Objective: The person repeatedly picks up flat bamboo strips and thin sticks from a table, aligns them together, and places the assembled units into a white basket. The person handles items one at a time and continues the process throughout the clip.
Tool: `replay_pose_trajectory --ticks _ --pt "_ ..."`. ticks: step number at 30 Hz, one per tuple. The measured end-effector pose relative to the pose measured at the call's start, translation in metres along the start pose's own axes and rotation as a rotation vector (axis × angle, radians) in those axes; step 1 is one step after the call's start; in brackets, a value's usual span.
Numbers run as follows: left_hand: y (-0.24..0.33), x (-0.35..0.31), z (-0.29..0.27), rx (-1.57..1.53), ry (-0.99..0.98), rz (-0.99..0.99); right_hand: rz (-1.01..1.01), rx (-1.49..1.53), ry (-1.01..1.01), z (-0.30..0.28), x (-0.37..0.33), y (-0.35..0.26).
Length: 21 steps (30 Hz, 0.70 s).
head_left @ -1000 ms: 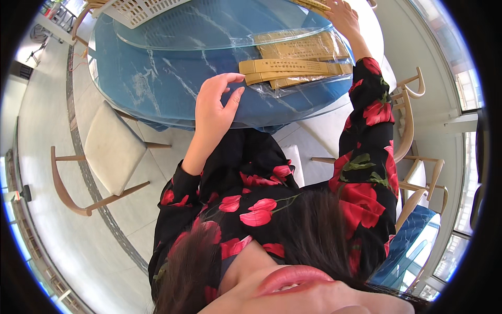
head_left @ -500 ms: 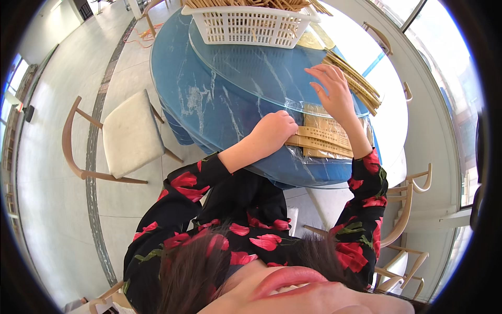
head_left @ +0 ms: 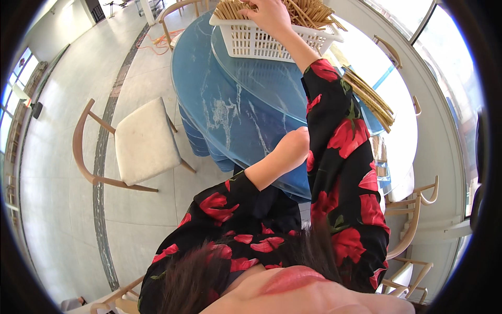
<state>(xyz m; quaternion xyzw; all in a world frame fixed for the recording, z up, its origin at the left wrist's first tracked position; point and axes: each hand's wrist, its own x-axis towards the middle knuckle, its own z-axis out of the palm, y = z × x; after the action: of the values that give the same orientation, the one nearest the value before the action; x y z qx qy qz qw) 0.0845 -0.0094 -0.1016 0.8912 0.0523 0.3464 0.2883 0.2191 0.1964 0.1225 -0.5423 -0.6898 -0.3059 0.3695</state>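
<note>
My right hand reaches far across the table to a white slotted plastic basket heaped with thin tan wooden sticks. Its fingers are bent and slightly apart over the sticks at the basket's left half; the top edge cuts off part of the hand. Close to the table's near edge is my left hand, its fingers hidden behind my right sleeve. That sleeve also covers most of the tan printed paper strips and the clear plastic packet beneath them.
The round blue marbled table carries a raised glass turntable. Several long tan bundles lie side by side at its right. A wooden chair with a pale seat stands to the left, and more chairs stand to the right.
My right hand has moved from above the paper strips forward and left to the basket. My left hand stays near the strips, now partly covered by my right arm. The view has shifted slightly.
</note>
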Motion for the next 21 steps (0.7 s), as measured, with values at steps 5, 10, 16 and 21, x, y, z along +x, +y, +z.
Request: replay_pose_trajectory --ticks 5,10,16,21 --pt "0.007 0.001 -0.003 -0.184 0.119 0.092 0.121 0.098 -0.024 0.016 0.012 -0.014" --pt "0.016 0.004 -0.008 -0.230 0.127 0.085 0.130 0.143 -0.017 0.016 0.017 -0.022" --pt "0.007 0.005 -0.001 -0.159 0.086 0.114 0.045 0.089 0.006 0.015 0.019 -0.020" --pt "0.013 0.008 -0.007 -0.245 0.214 0.172 0.066 -0.008 0.073 0.024 0.019 -0.021"
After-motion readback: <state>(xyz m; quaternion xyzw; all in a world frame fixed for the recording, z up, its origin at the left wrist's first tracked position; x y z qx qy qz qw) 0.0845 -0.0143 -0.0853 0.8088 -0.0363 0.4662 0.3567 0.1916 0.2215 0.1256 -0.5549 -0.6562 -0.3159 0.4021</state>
